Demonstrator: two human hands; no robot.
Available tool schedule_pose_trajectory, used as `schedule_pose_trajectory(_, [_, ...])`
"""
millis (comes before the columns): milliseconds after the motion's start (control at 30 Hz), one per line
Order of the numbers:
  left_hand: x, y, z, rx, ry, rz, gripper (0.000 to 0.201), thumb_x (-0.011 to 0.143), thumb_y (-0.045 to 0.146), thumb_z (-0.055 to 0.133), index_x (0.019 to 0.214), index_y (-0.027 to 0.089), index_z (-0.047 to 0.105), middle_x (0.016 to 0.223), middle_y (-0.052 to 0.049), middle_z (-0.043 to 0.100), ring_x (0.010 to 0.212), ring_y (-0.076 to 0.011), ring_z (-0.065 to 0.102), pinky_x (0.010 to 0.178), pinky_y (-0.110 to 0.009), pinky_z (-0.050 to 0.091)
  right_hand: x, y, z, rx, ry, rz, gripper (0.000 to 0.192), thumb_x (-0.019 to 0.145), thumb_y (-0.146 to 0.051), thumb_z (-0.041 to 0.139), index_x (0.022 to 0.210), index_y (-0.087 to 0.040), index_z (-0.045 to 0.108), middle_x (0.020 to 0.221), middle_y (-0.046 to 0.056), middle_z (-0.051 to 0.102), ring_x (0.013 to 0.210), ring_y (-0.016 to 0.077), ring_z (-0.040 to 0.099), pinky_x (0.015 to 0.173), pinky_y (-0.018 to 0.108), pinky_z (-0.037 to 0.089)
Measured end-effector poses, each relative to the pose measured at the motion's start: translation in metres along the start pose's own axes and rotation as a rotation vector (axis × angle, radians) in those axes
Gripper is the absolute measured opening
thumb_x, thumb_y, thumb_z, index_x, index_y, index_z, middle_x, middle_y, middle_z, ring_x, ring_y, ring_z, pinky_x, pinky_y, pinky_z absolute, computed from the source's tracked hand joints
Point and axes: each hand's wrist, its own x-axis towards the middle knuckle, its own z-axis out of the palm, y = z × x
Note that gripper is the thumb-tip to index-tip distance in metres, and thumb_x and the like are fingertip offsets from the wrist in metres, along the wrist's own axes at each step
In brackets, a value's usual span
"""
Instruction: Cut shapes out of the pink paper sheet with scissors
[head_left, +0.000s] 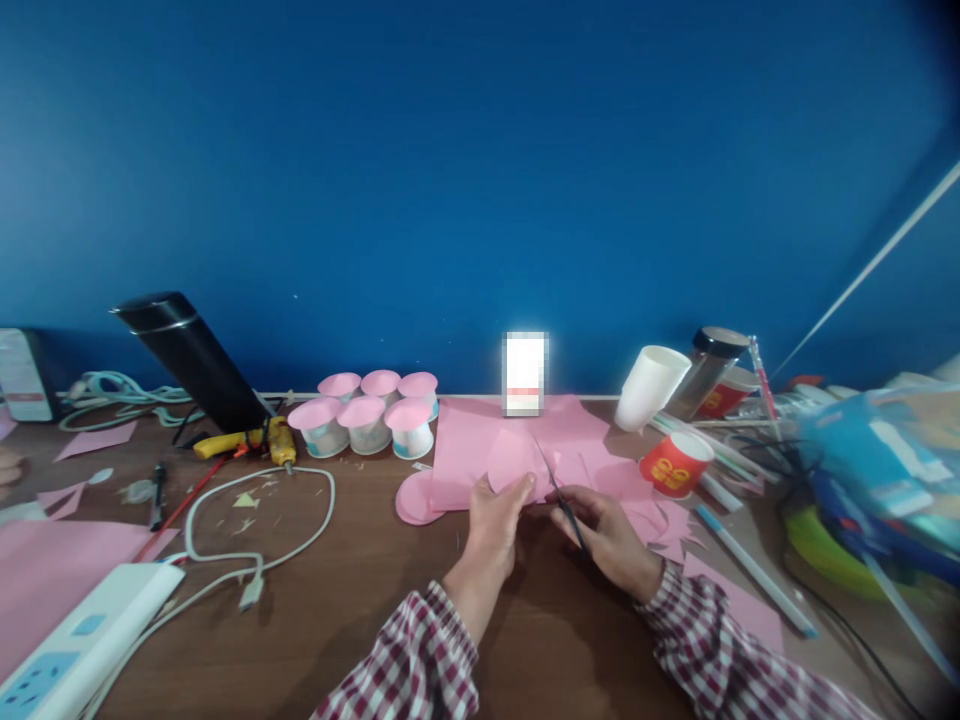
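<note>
My left hand (496, 525) pinches a cut piece of pink paper (511, 455) that stands up from its fingers. In my right hand (611, 545) is a pair of scissors (576, 525), the blades pointing up and away beside the held paper. Whether the blades touch the paper I cannot tell. Larger pink sheets (459, 430) lie under and behind both hands. Round pink paper discs (414, 500) rest on the table left of my left hand. Pink scraps (667, 525) are scattered to the right of my right hand.
Several small cups with pink tops (363, 428) stand at the back left, near a yellow glue gun (281, 442) and a leaning black flask (199, 360). Right are a white cup (651, 390) and a red paper cup (679, 463). A power strip (97, 630) lies front left.
</note>
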Motion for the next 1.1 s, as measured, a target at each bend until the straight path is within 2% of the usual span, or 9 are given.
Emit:
schedule_pose_trajectory(167, [0.0025,-0.0041,-0.002,0.034,0.02,-0.029,0.059,0.054,0.029,0.082,0.104,0.011,0.054,0.066,-0.002,0.063,0.058,-0.0177,0.062,0.053,-0.029,0.05,0.0004,0.0009,-0.0005,0.011,0.01,0.005,0.04,0.075,-0.05,0.067,0.091,-0.014,0.066,0.069,0.004,0.065,0.055,0.0124,0.053,0.046,0.021,0.042])
schedule_pose_trajectory(433, [0.0018,-0.0022,-0.0007,0.029,-0.006,0.009,0.039,0.055,0.029,0.08,0.084,0.011,0.059,0.063,-0.001,0.061,0.054,-0.0146,0.058,0.051,-0.027,0.049,-0.0001,-0.0032,0.0,0.008,0.0,0.012,0.041,0.074,-0.051,0.069,0.093,-0.015,0.067,0.068,0.003,0.065,0.053,0.012,0.054,0.045,0.021,0.042])
schedule_pose_trajectory(767, [0.0033,-0.0042,-0.0017,0.001,-0.008,-0.013,0.044,0.055,0.029,0.08,0.089,0.013,0.057,0.063,-0.002,0.061,0.055,-0.016,0.059,0.05,-0.028,0.049,-0.0003,-0.0035,0.0011,0.013,0.012,0.015,0.042,0.073,-0.052,0.068,0.092,-0.014,0.068,0.069,0.004,0.065,0.051,0.0109,0.049,0.044,0.021,0.039])
schedule_pose_trajectory(1100, [0.0012,0.0012,0.0002,0.011,-0.039,0.023,0.033,0.057,0.027,0.078,0.077,0.013,0.056,0.06,0.0,0.06,0.052,-0.0129,0.056,0.049,-0.025,0.047,-0.0001,-0.005,0.0003,0.017,0.006,0.029,0.04,0.073,-0.05,0.069,0.09,-0.013,0.068,0.066,0.002,0.061,0.05,0.0096,0.046,0.043,0.02,0.038])
